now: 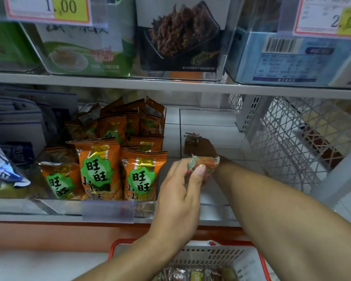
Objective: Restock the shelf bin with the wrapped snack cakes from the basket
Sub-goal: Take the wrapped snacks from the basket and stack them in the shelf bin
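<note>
My left hand (178, 187) is raised in front of the lower shelf and grips a wrapped snack cake (206, 165), orange with crimped ends, thumb on top. My right arm reaches past it, deep into the clear shelf bin (213, 205). There my right hand (206, 149) is dark in shadow and holds another wrapped snack cake (192, 139) low over the bin floor. The bin holds nothing else that I can see. The white basket with a red rim (193, 254) sits below, at the bottom edge, with several wrapped cakes (195, 275) inside.
Left of the bin, a clear bin is packed with upright orange snack bags (101, 169). A white lattice basket (288, 142) stands to the right. The shelf above (170, 83) carries clear bins of boxed goods and price tags.
</note>
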Demonstrator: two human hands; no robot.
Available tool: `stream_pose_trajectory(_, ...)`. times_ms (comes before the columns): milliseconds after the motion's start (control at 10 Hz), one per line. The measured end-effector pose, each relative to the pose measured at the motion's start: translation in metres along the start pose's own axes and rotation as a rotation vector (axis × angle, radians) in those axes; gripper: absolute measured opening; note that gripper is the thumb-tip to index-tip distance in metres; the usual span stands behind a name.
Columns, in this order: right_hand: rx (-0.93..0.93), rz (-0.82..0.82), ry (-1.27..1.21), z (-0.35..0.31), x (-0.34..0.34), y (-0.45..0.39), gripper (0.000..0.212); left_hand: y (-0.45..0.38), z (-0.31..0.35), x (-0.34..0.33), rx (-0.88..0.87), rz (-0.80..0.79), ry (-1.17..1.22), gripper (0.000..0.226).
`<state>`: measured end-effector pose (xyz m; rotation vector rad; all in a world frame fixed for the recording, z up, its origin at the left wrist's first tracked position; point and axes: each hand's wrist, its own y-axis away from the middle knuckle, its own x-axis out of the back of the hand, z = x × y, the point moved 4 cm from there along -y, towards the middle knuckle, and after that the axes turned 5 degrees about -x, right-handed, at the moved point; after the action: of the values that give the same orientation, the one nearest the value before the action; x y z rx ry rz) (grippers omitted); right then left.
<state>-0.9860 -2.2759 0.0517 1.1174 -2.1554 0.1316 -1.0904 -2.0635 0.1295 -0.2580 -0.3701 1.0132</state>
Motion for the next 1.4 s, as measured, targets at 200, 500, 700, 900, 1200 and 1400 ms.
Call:
stream_pose_trajectory(200, -0.011, 0.114, -0.065, 0.004, -0.009, -0.010, 0.037, 0.001, -0.001, 0.000, 0.013, -0.014, 0.021, 0.027)
stream_pose_trajectory(500, -0.045, 0.213, -0.029, 0.007, -0.001, 0.000, 0.031, 0.000, 0.001, 0.004, 0.010, -0.035, 0.045, 0.028)
stream_pose_trajectory(700, -0.045, -0.014, -0.084, -0.009, 0.021, 0.029, 0.039, 0.005, 0.011, 0.010, -0.032, -0.014, 0.016, 0.029)
stream_pose_trajectory(900, 0.002, -0.032, -0.329, -0.037, 0.073, 0.136, 0.049, 0.013, 0.022, 0.014, 0.011, -0.050, 0.085, 0.028)
stream_pose_trajectory(1200, -0.052, -0.414, -0.734, -0.017, 0.076, 0.228, 0.035, 0.025, 0.020, 0.017, 0.093, -0.199, 0.101, 0.067)
stream_pose_trajectory(1400, 0.105, -0.307, -0.799, -0.005, 0.087, 0.226, 0.039, 0.021, 0.007, 0.018, 0.481, -0.011, 0.570, 0.046)
